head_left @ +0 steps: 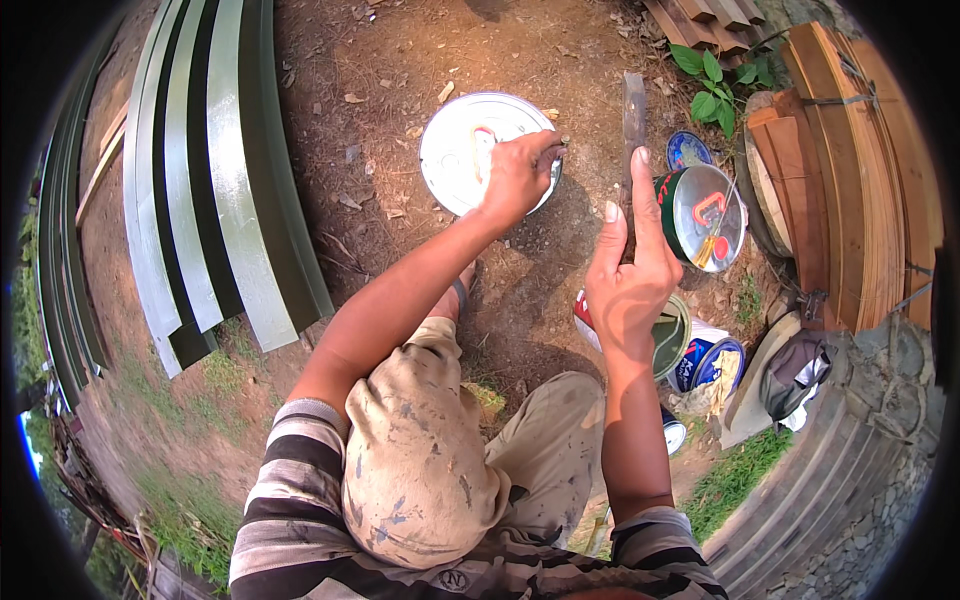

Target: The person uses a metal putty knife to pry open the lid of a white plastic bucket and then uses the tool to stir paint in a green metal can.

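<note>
My left hand (518,178) is above a round white lid (448,150) with a handle on top. Its fingers are curled and pressed together, and a tiny bit of something shows at the tips. My right hand (632,285) is closed around the lower end of a long flat strip like a blade (634,112), dull grey-brown, which points away from me. The thumb and index finger stretch up along it. Just right of that hand stands a dark green can (670,218) with a silver top, on which lie an orange handle and a yellow-bristled brush (708,248).
Wet-looking green metal lengths (240,200) lie raised at left. At right are a blue lid (688,150), an olive-topped can (672,335), a blue can (705,362) with a cloth, stacked planks (835,170) and a stone wall (885,390). Bare soil (380,60) surrounds the white lid.
</note>
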Available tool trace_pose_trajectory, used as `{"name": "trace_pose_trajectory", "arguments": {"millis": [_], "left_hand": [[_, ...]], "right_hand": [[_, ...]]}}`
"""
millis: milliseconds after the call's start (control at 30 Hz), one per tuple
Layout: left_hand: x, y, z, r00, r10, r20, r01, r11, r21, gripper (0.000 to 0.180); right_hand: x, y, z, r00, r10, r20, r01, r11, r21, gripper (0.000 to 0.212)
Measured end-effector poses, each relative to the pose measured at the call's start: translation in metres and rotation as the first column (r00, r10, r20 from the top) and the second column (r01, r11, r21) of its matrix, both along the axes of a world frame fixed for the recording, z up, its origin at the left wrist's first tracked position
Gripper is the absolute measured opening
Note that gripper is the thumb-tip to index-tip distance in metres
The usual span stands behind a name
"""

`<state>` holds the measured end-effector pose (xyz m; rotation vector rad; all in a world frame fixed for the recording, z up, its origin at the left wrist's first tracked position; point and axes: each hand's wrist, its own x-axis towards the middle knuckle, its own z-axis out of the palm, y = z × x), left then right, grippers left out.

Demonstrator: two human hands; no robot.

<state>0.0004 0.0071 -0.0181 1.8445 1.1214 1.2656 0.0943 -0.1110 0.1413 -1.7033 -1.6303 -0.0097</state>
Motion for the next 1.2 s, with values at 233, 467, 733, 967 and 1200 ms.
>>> {"name": "trace_pose_trajectory", "arguments": {"millis": [233, 467, 733, 967, 1200], "left_hand": [[0.0, -0.001, 0.002, 1.0, -0.015, 0.01, 0.015, 1.0, -0.004, 0.008], [0.0, -0.003, -0.002, 0.999, -0.049, 0.0, 0.049, 0.999, 0.009, 0.008], [-0.004, -0.003, 0.002, 0.999, -0.032, -0.011, 0.032, 0.999, -0.023, 0.007], [-0.002, -0.002, 0.004, 0.998, -0.061, -0.026, 0.062, 0.997, 0.054, 0.01], [-0.003, -0.005, 0.008, 0.997, -0.071, -0.03, 0.071, 0.997, -0.001, 0.01]], "right_hand": [[-0.001, 0.013, 0.017, 0.996, 0.079, 0.029, -0.083, 0.979, 0.185, 0.054], [0.008, 0.006, -0.033, 0.99, -0.005, 0.14, 0.021, 0.994, -0.11, 0.061], [-0.004, 0.017, 0.011, 0.999, 0.026, 0.036, -0.029, 0.995, 0.097, 0.054], [-0.003, 0.008, 0.024, 0.997, 0.058, -0.046, -0.049, 0.985, 0.168, 0.049], [0.001, 0.004, 0.002, 0.999, 0.019, 0.038, -0.025, 0.987, 0.162, 0.052]]}}
